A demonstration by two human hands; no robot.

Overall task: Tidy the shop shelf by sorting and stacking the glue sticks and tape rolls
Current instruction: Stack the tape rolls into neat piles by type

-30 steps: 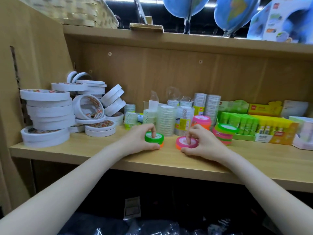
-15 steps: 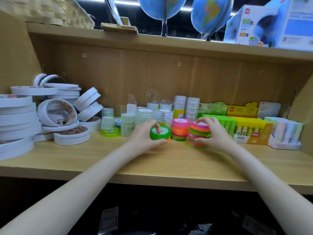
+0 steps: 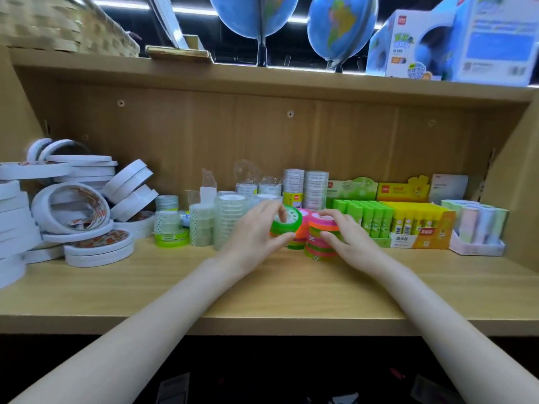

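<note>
My left hand grips a green tape roll with orange under it, tilted and held over a low pile of neon rolls at mid-shelf. My right hand holds the side of a stack of neon tape rolls, pink, orange and green, standing on the shelf board. The two hands are close together. Green glue sticks and yellow glue sticks stand in display boxes just right of the stack.
White tape rolls lie piled and leaning at the left. Clear tape rolls stand behind my left hand, taller wrapped ones at the back. A pastel pack sits far right. Globes and boxes fill the upper shelf.
Both hands moved back and to the right from the shelf's front. The right hand set its pink roll onto the neon stack; the left lifted and tilted the green roll beside it.
</note>
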